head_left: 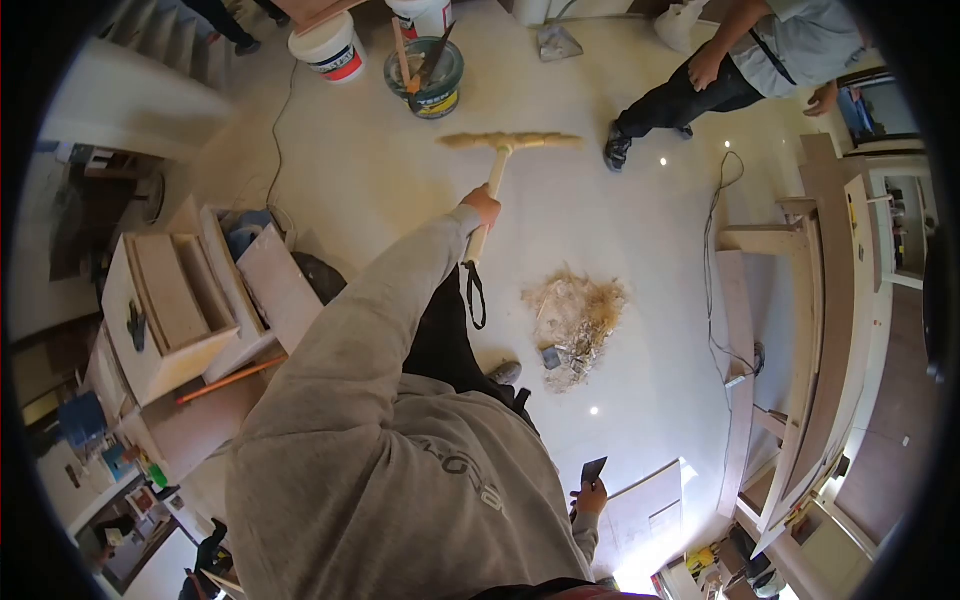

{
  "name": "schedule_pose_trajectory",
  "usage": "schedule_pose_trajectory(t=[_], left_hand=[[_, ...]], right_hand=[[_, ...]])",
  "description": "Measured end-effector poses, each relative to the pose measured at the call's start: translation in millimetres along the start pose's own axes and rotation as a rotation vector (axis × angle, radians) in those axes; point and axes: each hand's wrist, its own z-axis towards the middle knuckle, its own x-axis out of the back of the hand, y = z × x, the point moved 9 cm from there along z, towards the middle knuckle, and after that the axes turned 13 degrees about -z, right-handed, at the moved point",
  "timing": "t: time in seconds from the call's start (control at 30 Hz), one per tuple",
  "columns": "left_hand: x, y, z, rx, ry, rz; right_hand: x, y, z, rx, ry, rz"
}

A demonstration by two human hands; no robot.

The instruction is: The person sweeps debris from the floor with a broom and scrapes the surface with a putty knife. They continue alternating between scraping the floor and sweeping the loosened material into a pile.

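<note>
My left hand [485, 207] is closed around the pale handle of a wide, short-handled brush [510, 142], held out ahead over the floor. A black strap loop [477, 300] hangs from the handle's end. Low on the right, my right hand [590, 496] grips a thin dark flat plate [595, 468], whose kind I cannot make out. On the floor between the hands lies a pile of dust and shavings [580, 315] with a small dark grey piece [551, 357] at its edge. Neither hand touches the pile.
Buckets [330, 48] and a green tub with tools [425, 75] stand ahead. Another person [715, 75] stands at upper right. Cabinet pieces [165, 310] are on the left. Wooden frames [800, 330] and a cable [712, 230] lie along the right.
</note>
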Motion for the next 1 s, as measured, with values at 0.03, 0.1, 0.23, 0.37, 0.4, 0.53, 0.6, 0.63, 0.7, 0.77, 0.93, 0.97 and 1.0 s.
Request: schedule_pose_trajectory(t=[0.03,0.1,0.23,0.37,0.4,0.53,0.6,0.63,0.7,0.77,0.93,0.97,1.0], left_hand=[[11,11,23,-0.009,0.014,0.047],[25,25,91,-0.025,0.05,0.082],[54,90,165,0.019,0.075,0.209],[86,127,240,-0.037,0.009,0.304],[93,136,257,-0.074,0.012,0.325],[125,124,327,-0.031,-0.014,0.317],[136,85,372,0.036,0.003,0.32],[142,60,390,0.096,0.022,0.332],[148,12,408,0.154,0.005,0.397],[141,-27,404,0.212,-0.01,0.462],[84,-136,308,0.456,-0.119,0.269],[75,-146,289,0.413,-0.1,0.386],[60,-178,273,0.433,-0.151,0.315]], right_hand=[[1,-24,-5,-0.016,0.001,-0.006],[-11,-77,-8,-0.094,-0.023,0.002],[-49,-174,-3,-0.023,-0.048,-0.099],[-68,-310,-36,-0.063,-0.147,0.026],[-69,-329,-44,-0.076,-0.147,0.026],[-78,-373,-47,-0.014,-0.136,-0.091],[-82,-375,-44,-0.024,-0.165,-0.144],[-83,-376,-42,-0.029,-0.164,-0.149],[-80,-372,-45,-0.087,-0.145,-0.128],[-74,-376,-50,-0.1,-0.114,-0.122],[-85,-361,-50,-0.005,-0.216,-0.157],[-87,-366,-48,0.007,-0.213,-0.148],[-87,-374,-45,0.018,-0.202,-0.157]])
